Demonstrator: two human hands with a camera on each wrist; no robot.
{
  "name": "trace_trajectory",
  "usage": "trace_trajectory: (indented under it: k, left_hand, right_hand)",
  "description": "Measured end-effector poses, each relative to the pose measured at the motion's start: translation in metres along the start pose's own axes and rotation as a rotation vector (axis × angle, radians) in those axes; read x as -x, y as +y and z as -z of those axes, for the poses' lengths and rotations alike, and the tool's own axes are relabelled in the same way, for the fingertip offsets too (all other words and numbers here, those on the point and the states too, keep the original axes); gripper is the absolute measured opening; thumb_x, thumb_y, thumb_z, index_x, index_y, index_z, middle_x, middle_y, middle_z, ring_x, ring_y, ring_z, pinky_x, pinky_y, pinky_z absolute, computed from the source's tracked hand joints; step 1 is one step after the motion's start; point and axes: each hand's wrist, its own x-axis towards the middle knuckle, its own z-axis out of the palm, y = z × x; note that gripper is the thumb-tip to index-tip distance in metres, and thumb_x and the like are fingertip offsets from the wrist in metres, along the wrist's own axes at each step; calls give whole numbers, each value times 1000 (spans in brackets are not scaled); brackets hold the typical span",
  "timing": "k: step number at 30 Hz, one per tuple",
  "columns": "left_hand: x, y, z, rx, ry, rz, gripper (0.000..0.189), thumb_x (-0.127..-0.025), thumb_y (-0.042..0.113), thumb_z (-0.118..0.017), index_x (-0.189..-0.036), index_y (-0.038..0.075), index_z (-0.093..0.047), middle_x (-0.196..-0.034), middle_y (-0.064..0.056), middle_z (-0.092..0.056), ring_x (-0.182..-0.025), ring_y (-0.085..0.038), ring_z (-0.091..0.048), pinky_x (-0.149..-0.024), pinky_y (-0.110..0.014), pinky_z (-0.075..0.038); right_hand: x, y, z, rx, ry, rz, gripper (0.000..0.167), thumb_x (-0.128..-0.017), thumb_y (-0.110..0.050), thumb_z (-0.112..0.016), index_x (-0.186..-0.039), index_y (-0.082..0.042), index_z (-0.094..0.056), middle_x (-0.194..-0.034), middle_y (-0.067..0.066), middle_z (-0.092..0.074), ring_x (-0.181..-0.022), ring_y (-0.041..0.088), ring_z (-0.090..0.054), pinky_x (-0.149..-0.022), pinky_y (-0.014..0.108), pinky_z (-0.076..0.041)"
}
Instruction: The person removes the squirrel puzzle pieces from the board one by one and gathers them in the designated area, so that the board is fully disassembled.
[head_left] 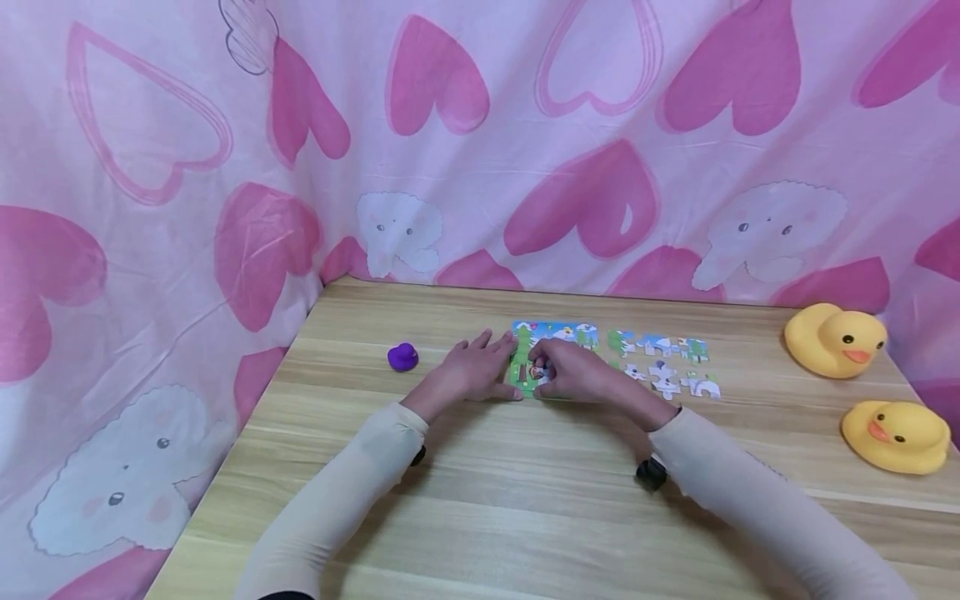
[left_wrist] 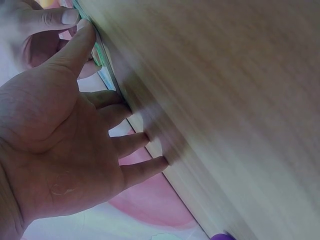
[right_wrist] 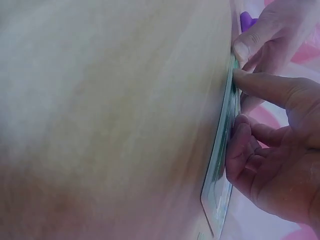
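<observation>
Puzzle board (head_left: 534,330), centre of frame: blue along top, green along bottom. Loose pieces (head_left: 663,379), just right of centre: white, blue, green. Small duck (head_left: 402,357), left of centre: purple. Large ducks (head_left: 832,340), right: yellow, orange bills. Sleeves (head_left: 352,483) cream. Table (head_left: 487,517) light-brown woodgrain. Backdrop (head_left: 480,187) pale pink, deeper-pink hearts.

My cloth-walled play corner
Pink heart-print cloth (head_left: 495,167) surrounds my wooden table (head_left: 525,492), with toy ducks (head_left: 821,342) and a puzzle (head_left: 558,330).
</observation>
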Motion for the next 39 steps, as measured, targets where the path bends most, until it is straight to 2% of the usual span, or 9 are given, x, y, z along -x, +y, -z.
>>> trace_trajectory:
  k: [4,8,12,19,24,30,35,39]
  left_hand:
    - [0,1,0,5,1,1,99,-100,64,-62,-172,17,-14,-180,-3,-10,-167,-37,-11,-131,-66,-23]
    - [0,1,0,8,-6,9,99,-100,64,-61,-172,17,-13,-180,-2,-9,-167,-37,-9,-132,-66,-21]
    - [0,1,0,19,-11,18,97,-100,63,-61,-172,18,-14,-181,-2,-8,-168,-36,-8,-133,-65,-20]
    - [2,2,-1,16,-1,15,97,-100,62,-63,-171,17,-16,-180,-2,-11,-167,-37,-10,-132,-65,-21]
    - [2,1,-1,19,-4,16,97,-99,62,-63,-171,17,-17,-180,-2,-11,-167,-37,-10,-132,-65,-21]
    - [2,0,1,14,0,17,98,-99,63,-64,-171,17,-17,-180,-3,-11,-167,-37,-10,-132,-66,-22]
    - [1,0,0,17,2,9,97,-99,63,-63,-171,17,-16,-180,-3,-10,-167,-37,-9,-132,-66,-21]
    - [-1,0,-1,22,-2,6,98,-99,63,-63,-171,17,-16,-180,-2,-9,-167,-37,-9,-132,-66,-20]
  right_hand:
    - [0,1,2,-20,7,2,56,-83,-17,-89,-130,-1,-63,-107,6,-70,-90,16,-62,-82,31,-56]
    - [8,4,5,-94,33,2,57,-84,-14,-88,-134,-2,-63,-110,8,-69,-86,17,-60,-75,29,-56]
    - [32,14,15,-146,72,-2,57,-87,-13,-86,-137,-5,-61,-117,9,-68,-85,17,-60,-72,27,-56]
    - [84,45,29,-49,140,-14,56,-84,-11,-87,-133,-10,-61,-113,6,-67,-79,15,-58,-66,24,-54]
    - [111,61,32,29,169,-10,54,-80,-11,-91,-126,-9,-63,-106,2,-65,-87,16,-55,-73,24,-50]
    - [123,73,34,12,121,-26,53,-80,-18,-94,-124,-12,-66,-102,-2,-65,-88,15,-53,-70,22,-49]
    - [126,77,34,-1,61,-49,51,-82,-25,-92,-126,-16,-67,-103,-4,-65,-90,16,-52,-70,22,-49]
    - [126,77,37,16,43,-49,51,-83,-26,-92,-126,-15,-67,-104,-2,-64,-93,17,-52,-71,21,-49]
